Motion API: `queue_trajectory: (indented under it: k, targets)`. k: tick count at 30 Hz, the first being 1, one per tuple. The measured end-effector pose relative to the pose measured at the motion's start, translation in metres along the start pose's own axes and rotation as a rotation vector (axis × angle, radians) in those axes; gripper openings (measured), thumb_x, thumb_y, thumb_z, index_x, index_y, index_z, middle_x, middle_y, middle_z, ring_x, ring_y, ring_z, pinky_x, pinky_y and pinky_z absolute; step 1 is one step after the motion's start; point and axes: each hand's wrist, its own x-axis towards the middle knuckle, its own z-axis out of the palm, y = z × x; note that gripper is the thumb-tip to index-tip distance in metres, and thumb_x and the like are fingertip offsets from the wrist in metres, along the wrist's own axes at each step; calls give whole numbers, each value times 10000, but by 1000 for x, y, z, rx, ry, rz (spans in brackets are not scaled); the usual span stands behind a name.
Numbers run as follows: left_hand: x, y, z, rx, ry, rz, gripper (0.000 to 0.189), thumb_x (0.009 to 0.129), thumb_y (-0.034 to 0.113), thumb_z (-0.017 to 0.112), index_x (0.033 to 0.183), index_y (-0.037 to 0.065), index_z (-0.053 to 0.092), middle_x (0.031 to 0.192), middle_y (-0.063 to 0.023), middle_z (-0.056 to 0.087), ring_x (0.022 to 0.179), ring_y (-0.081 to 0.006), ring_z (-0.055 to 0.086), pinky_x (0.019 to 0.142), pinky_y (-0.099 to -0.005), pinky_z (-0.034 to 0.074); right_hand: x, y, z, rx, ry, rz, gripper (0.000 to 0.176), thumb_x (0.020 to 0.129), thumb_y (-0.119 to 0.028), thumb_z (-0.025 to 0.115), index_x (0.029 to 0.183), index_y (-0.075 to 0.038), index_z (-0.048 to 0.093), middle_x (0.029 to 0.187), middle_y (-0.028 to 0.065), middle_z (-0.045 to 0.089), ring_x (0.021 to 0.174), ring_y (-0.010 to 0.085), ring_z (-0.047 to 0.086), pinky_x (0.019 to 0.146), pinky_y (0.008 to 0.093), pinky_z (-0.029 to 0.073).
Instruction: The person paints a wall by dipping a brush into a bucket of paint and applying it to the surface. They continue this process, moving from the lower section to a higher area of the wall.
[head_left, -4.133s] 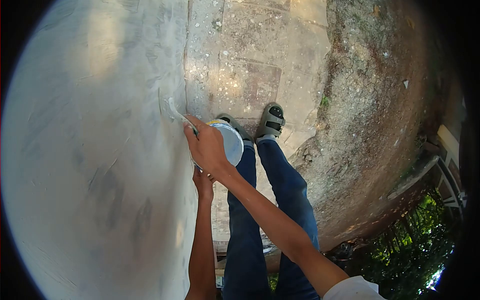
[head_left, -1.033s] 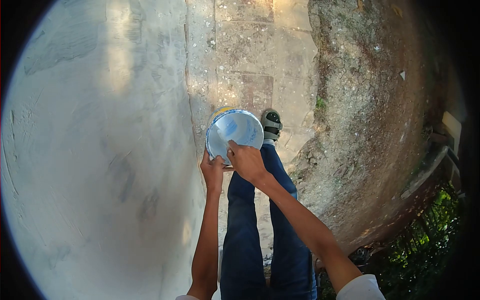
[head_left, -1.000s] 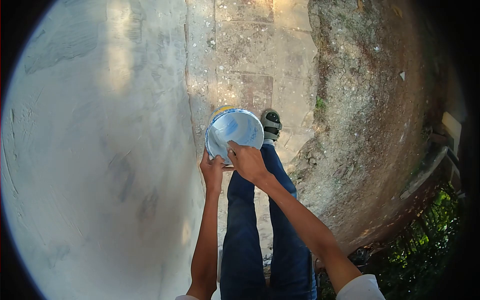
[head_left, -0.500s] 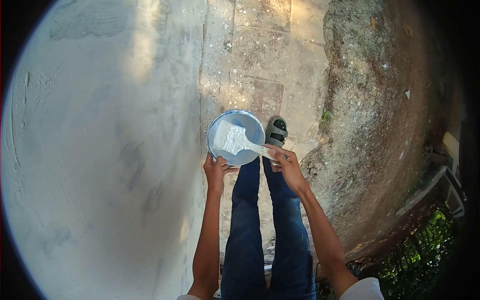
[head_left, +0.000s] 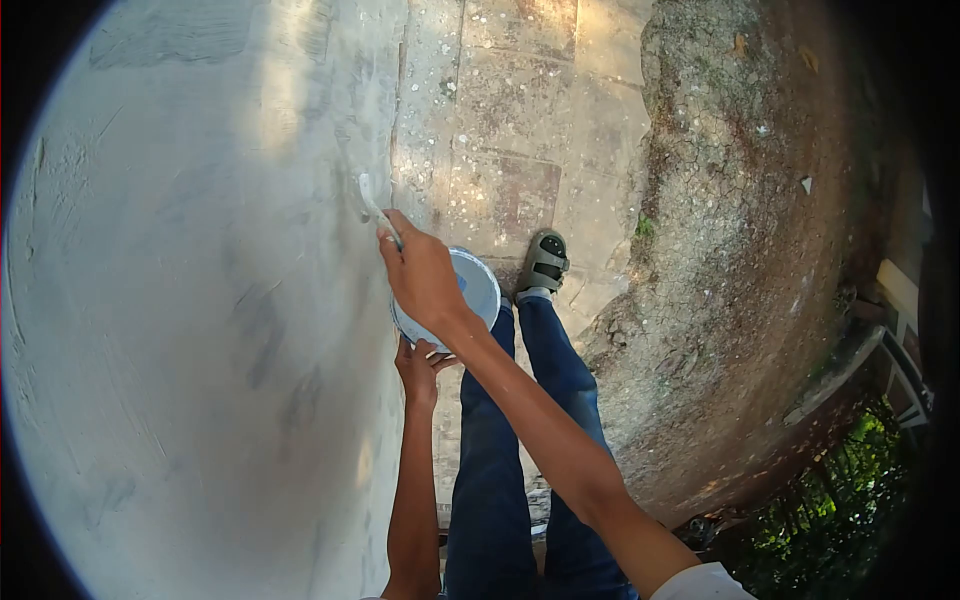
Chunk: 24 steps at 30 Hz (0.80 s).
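Pale, patchily coated wall [head_left: 200, 300] fills the ground to the left of the bucket [head_left: 478, 285]; paved path [head_left: 510, 110] runs beyond and beneath it, cracked earth [head_left: 740, 220] to its right. Sandalled foot [head_left: 545, 262] just beyond the bucket, slightly right.

Left fingers [head_left: 424, 348]: closed on the bucket's near side, partly hidden, so I cannot tell how much of the weight they carry underneath. Right fingers [head_left: 397, 222]: closed around the handle of the brush [head_left: 371, 198], forearm crossing over the bucket. Brush head lies beyond the bucket and to its left, at the wall; seen edge-on, so firm contact is unconfirmed.

Handling notes, my judgement: I would keep the wrist loose and the pressure light and even, letting the bristles trail at a shallow angle. Best to hold the bucket upright and close to the wall, so that drips land inside it.
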Motion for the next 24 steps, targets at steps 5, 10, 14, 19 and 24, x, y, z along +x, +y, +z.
queue_trajectory:
  k: [5, 10, 14, 19, 24]
  targets:
    - [-7, 3, -12, -71, -50, -23, 412, 838, 66, 531, 1234, -5, 443, 1025, -152, 588, 845, -344, 661, 708, -467, 618, -42, -64, 61, 51, 1, -113, 373, 958, -91, 489, 1204, 185, 441, 790, 281, 603, 684, 418, 612, 617, 466, 493]
    - [4, -8, -31, -251, -89, -41, 444, 820, 38, 504, 1255, -11, 430, 1030, -163, 584, 806, -362, 669, 659, -455, 625, -87, -88, 15, -30, -10, -146, 382, 956, -112, 509, 1213, 167, 466, 798, 266, 623, 667, 372, 638, 597, 454, 503]
    - [28, -55, -61, 58, -112, 203, 444, 833, 49, 509, 1264, -13, 423, 1041, -166, 577, 810, -363, 669, 661, -452, 626, -51, -49, 22, -43, 60, -25, 368, 953, -108, 502, 1195, 168, 475, 783, 274, 624, 665, 398, 636, 585, 453, 509]
    - [38, -62, -64, 588, -171, 602, 445, 854, 66, 515, 1279, -16, 411, 1060, -170, 565, 816, -364, 670, 663, -448, 628, 0, -20, 63, -72, 36, 37, 324, 959, -109, 491, 1141, 159, 486, 780, 298, 623, 671, 437, 626, 604, 483, 499]
    - [-6, 11, -4, 3, -64, -31, 439, 875, 83, 511, 1287, -21, 401, 1091, -180, 547, 825, -368, 674, 662, -438, 633, -50, -82, 69, -65, 52, -165, 346, 939, -84, 508, 1114, 212, 474, 665, 253, 584, 607, 371, 634, 535, 424, 513]
